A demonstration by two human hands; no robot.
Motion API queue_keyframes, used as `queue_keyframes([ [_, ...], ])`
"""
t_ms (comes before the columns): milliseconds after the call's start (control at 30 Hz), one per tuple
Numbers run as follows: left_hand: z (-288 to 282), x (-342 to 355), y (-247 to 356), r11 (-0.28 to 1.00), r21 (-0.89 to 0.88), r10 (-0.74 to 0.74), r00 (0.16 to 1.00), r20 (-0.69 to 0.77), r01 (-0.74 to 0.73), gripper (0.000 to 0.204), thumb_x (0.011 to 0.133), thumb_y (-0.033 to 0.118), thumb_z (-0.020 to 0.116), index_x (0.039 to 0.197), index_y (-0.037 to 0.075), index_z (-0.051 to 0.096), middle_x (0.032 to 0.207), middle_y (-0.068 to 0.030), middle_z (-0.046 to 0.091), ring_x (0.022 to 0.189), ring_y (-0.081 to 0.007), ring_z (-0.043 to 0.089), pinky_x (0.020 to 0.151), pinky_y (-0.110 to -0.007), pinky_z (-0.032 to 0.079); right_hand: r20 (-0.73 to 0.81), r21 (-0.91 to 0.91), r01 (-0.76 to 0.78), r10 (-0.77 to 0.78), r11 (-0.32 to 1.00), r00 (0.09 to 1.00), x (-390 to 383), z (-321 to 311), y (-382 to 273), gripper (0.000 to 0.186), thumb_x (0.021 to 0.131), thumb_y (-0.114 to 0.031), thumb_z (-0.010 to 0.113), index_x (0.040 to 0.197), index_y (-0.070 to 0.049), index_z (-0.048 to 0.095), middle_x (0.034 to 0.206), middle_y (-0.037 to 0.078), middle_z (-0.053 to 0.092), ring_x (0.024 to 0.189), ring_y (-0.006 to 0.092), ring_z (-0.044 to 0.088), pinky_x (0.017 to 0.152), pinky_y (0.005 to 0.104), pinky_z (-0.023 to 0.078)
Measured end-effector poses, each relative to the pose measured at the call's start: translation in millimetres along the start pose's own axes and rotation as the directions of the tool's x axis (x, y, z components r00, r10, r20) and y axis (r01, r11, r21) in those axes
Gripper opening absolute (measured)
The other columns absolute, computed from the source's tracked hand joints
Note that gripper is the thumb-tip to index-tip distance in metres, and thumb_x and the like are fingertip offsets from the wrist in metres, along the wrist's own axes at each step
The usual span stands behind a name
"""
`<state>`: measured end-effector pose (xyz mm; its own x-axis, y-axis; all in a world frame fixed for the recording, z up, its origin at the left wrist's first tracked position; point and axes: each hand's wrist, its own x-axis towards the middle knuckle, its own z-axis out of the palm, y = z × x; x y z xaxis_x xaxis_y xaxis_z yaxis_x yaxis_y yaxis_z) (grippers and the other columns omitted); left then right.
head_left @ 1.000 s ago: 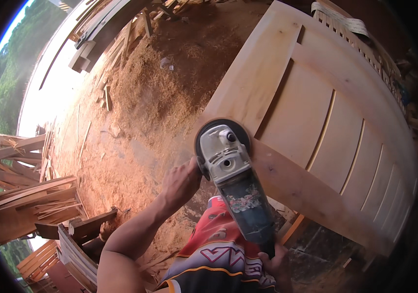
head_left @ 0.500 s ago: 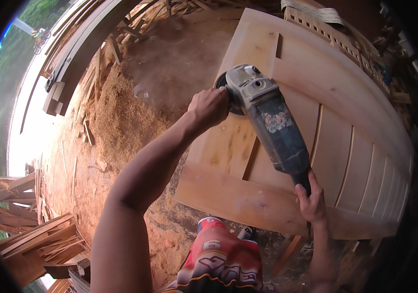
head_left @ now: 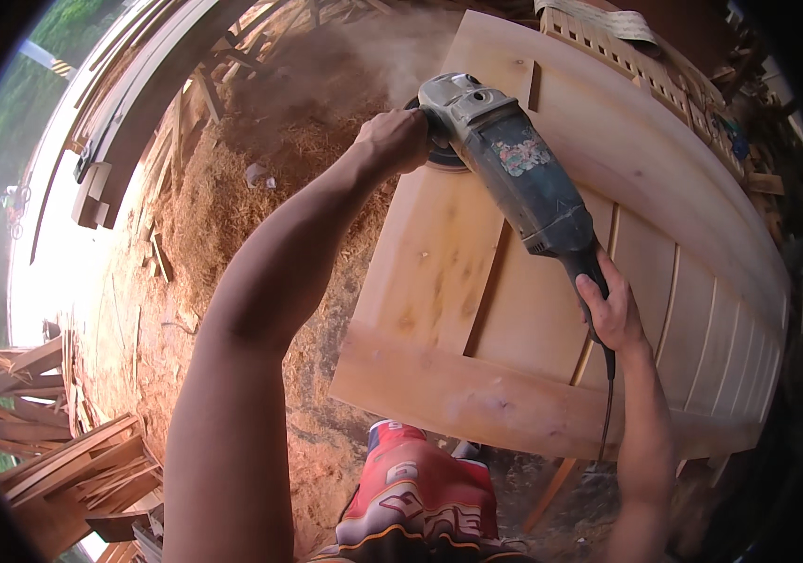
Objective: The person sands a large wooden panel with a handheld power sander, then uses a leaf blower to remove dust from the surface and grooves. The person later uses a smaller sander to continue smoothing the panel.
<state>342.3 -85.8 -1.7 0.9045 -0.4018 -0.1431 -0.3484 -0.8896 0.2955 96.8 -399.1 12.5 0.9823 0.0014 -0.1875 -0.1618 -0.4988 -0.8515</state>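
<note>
A large grey and dark angle grinder (head_left: 514, 159) lies slantwise over a pale wooden door panel (head_left: 401, 366). My left hand (head_left: 396, 141) is closed at the tool's head, on what appears to be its side handle; the hand hides most of that handle. Around the rear grip of the grinder my right hand (head_left: 615, 305) is wrapped, and a dark cord (head_left: 608, 403) hangs below it. The round disc (head_left: 446, 159) sits at the panel's left edge, partly covered by the tool's head. Fine dust (head_left: 392, 52) drifts beyond it.
Sawdust and shavings (head_left: 223, 216) cover the ground left of the panel. Long timber beams (head_left: 152, 94) stand at the upper left, and scrap wood (head_left: 73, 469) is piled at the lower left. A slatted wooden piece (head_left: 608, 47) lies past the panel's far edge.
Both hands have carried the grinder away from me along the panel's left edge, toward its far end. The dust cloud now rises farther up, near the panel's far corner.
</note>
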Motion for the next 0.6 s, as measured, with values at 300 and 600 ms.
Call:
queue_keyframes([
  [300, 14, -101, 7, 0.995, -0.045, -0.087, 0.996, -0.025, 0.085, 0.022, 0.093, 0.022, 0.069, 0.092, 0.0, 0.07, 0.091, -0.0247, 0.073, 0.088, -0.0447, 0.072, 0.077, -0.056, 0.057, 0.084, -0.04, 0.001, 0.002, 0.999, 0.996, -66, 12, 1, 0.066, 0.101, -0.027, 0.06, 0.159, -0.001, 0.042, 0.105, 0.014, 0.069, 0.072, 0.017, 0.061, 0.072, 0.0335, 0.053],
  [600, 28, -182, 19, 0.988, -0.079, -0.131, 0.991, -0.023, 0.129, 0.022, 0.097, 0.023, 0.067, 0.101, 0.002, 0.065, 0.089, -0.0248, 0.073, 0.086, -0.0464, 0.071, 0.075, -0.057, 0.056, 0.175, -0.026, -0.05, 0.054, 0.998, 0.983, -124, 20, -1, 0.068, 0.098, -0.026, 0.065, 0.156, 0.0, 0.044, 0.125, 0.027, 0.07, 0.114, 0.0383, 0.071, 0.097, 0.0406, 0.054],
])
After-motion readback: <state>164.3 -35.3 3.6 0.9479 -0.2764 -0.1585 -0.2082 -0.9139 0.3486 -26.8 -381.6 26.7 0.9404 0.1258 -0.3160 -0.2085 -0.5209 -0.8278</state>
